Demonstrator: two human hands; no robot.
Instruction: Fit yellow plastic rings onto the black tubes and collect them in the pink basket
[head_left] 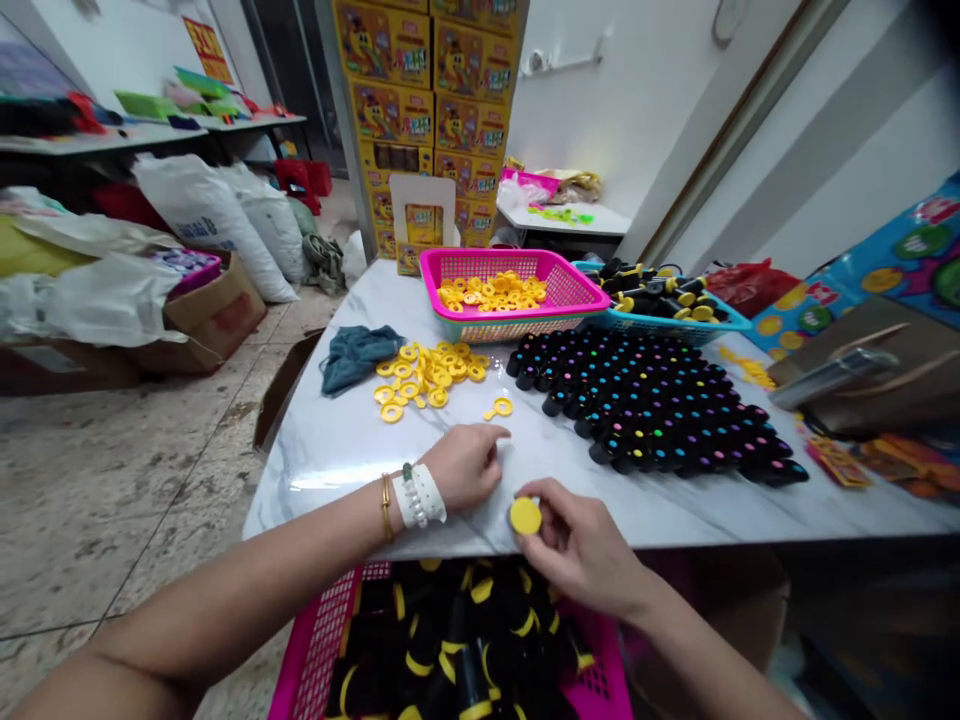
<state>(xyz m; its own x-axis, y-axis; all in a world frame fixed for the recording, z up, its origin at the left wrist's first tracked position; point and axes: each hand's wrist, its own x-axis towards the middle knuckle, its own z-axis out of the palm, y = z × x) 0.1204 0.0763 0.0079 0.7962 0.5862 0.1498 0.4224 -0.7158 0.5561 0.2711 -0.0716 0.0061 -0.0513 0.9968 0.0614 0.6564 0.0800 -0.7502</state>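
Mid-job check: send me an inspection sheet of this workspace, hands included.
Surface: white marbled table, glare at its near left.
Job's things: loose yellow rings piled mid-table, one lone ring apart; black pieces with coloured dots packed together on the right; black-and-yellow pieces in the near pink basket.
Clutter: crumpled blue-grey cloth beside the pile.
Left hand: near the lone ring, palm hidden.
Right hand: holds a yellow-faced piece.
Cables: nothing seen on the table.
Surroundings: stacked yellow boxes behind; white sacks on the floor, left.

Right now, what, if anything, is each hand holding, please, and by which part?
Right hand: a yellow round-faced piece, by its edge. Left hand: nothing visible, palm hidden.
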